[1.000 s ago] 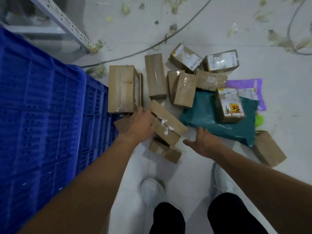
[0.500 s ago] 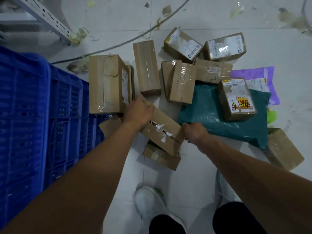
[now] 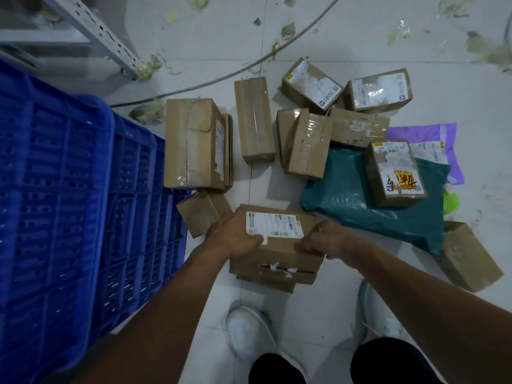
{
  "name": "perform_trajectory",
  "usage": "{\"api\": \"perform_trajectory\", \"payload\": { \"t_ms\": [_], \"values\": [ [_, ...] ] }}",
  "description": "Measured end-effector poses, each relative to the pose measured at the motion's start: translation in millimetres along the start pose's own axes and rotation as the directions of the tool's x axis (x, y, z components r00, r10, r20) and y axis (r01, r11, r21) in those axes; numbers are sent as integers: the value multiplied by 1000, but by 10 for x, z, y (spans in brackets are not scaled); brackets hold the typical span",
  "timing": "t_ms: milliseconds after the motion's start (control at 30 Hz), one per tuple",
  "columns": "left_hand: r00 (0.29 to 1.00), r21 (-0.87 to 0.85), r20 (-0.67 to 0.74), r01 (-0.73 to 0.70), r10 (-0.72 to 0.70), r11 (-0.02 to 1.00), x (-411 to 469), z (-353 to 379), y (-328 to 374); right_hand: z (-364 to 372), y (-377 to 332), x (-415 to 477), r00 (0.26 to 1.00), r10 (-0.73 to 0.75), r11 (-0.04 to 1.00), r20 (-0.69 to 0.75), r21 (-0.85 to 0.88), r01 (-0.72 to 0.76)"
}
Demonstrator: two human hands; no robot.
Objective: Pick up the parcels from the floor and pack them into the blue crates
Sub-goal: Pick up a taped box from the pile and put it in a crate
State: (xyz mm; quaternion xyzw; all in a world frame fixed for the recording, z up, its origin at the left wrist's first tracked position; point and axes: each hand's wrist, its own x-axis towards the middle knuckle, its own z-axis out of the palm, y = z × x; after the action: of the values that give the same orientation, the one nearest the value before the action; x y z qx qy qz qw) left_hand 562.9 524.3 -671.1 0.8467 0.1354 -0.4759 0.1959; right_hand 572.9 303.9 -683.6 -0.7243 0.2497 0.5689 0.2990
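Observation:
A brown cardboard parcel with a white shipping label on top is held between both hands, lifted and turned label-up. My left hand grips its left end and my right hand grips its right end. A flatter brown box shows just beneath it. The stacked blue crates stand at the left. Several more brown parcels lie on the floor beyond, among them a tall box beside the crates and a narrow one.
A teal mailer bag and a purple mailer lie at the right with a labelled box on them. A cable and a metal rack leg cross the littered floor. My white shoes stand below.
Both hands closed on the parcel's ends, then lifted it toward me and rolled it so the label faces up. The view shifted slightly.

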Motion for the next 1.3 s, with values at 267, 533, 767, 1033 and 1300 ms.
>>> {"api": "perform_trajectory", "payload": {
  "t_ms": [267, 533, 767, 1033, 1300],
  "values": [
    [996, 63, 90, -7, 2, 998, 68, 341, -195, 205, 62, -59, 977, -208, 859, 46, -468, 205],
    [989, 248, 61, -149, 138, 957, 60, 419, -187, 230, 176, 120, 893, -448, 643, 45, -678, 357],
    [940, 538, 178, -339, 290, 772, 272, 396, -48, 242, 137, 331, 838, -512, 377, 190, -826, 418],
    [903, 589, 127, -401, 409, 702, 294, 431, -62, 360, 181, 369, 764, -601, 201, 233, -881, 427],
    [868, 639, -9, -377, 496, 671, -153, 276, 78, 144, 70, -75, 734, -640, 148, 226, -902, 407]
  ]
}}
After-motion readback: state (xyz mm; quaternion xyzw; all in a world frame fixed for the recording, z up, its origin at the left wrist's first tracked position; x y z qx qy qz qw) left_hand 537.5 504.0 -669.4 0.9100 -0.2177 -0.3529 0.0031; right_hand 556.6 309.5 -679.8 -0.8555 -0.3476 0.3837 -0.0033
